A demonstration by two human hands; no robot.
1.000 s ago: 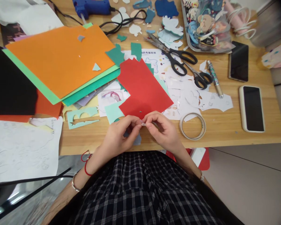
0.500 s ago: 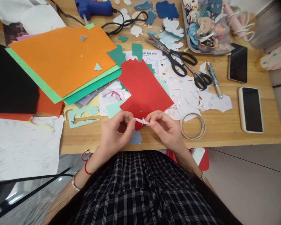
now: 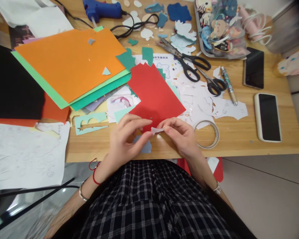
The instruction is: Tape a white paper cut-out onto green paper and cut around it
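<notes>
left hand (image 3: 126, 139): let go, fingers opened | white scrap (image 3: 154, 130): now pinched by right hand (image 3: 183, 136) alone

The white scrap (image 3: 156, 130) in the right hand (image 3: 181, 137) is too small to make out. The left hand (image 3: 126, 141) hides most of a blue cutout (image 3: 146, 148). The top edge crops the glue gun (image 3: 103, 8).

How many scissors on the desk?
2. A large pair above the white scraps; a smaller pair just right of it, beside the pen. Others may be hidden.

Right hand (image 3: 181, 136) pinches a small pale scrap (image 3: 155, 130) beside the left hand (image 3: 126, 141).
</notes>
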